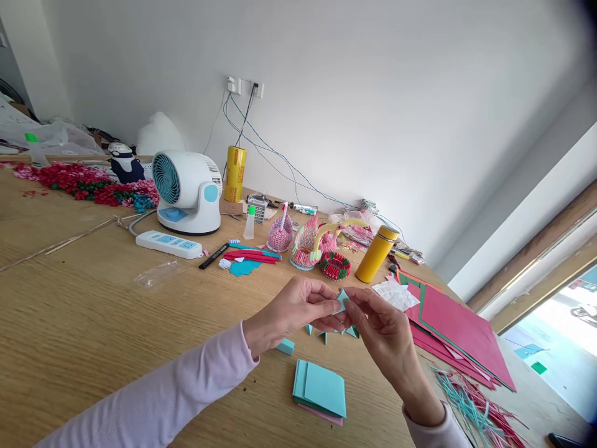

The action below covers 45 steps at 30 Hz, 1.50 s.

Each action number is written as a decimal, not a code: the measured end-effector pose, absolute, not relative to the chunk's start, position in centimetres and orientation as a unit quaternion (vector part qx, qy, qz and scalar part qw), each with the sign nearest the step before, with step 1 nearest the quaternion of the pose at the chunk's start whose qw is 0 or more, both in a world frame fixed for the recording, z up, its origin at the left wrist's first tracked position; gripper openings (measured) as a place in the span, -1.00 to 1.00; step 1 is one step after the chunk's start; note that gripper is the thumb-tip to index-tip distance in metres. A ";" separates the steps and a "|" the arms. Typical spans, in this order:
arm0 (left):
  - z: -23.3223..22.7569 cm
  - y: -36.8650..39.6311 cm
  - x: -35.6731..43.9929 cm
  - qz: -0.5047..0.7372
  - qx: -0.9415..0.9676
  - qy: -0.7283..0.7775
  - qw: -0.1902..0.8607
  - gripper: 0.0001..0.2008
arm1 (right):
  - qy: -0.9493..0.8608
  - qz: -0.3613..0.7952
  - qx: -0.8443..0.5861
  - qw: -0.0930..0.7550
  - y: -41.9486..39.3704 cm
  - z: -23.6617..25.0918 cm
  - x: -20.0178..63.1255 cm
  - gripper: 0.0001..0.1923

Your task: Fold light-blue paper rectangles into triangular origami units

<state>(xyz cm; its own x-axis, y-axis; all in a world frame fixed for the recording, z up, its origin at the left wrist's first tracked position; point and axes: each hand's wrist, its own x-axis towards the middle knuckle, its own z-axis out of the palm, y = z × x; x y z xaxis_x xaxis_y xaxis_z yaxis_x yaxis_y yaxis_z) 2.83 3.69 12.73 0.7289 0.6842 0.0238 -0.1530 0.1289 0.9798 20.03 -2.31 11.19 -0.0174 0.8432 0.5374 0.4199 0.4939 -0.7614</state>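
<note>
Between my two hands is a small piece of folded light-blue paper (342, 300). My left hand (303, 306) pinches it from the left with thumb and fingers. From the right, my right hand (385, 320) grips the same piece with thumb and forefinger. Several small folded blue triangles (323, 336) lie on the table just beneath my hands, partly hidden by them. A folded blue strip (285, 346) rests below my left wrist. Closer to me sits a stack of blue paper squares (324, 389) with pink paper underneath.
Folded-paper swans (305, 246), a red-green paper ring (334, 266) and a yellow flask (377, 254) stand behind my hands. A white fan (186, 190) and power strip (168, 244) are at left. Red paper sheets (466, 323) and thin paper strips (480, 404) lie at right.
</note>
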 end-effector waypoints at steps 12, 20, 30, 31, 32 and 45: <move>13.0 3.2 2.9 0.336 0.644 0.166 0.668 -0.68 | -0.627 0.329 -0.426 0.563 -3.3 12.5 20.0 -0.89; 12.6 3.0 3.1 0.381 0.677 0.100 0.621 -0.77 | -0.597 0.379 -0.448 0.547 -3.6 13.5 20.3 -0.82; 13.3 2.5 2.9 0.368 0.693 0.128 0.606 -0.76 | -0.613 0.265 -0.485 0.565 -3.7 13.5 19.4 -0.75; 13.5 2.4 2.8 0.362 0.701 0.134 0.599 -0.74 | -0.612 0.252 -0.487 0.570 -3.7 13.5 19.4 -0.75; 13.7 2.4 2.7 0.356 0.711 0.140 0.590 -0.73 | -0.611 0.237 -0.492 0.573 -3.7 13.4 19.4 -0.75; 13.7 2.6 2.4 0.370 0.736 0.152 0.546 -0.73 | -0.716 0.021 -0.485 0.502 -4.2 13.8 19.6 -0.88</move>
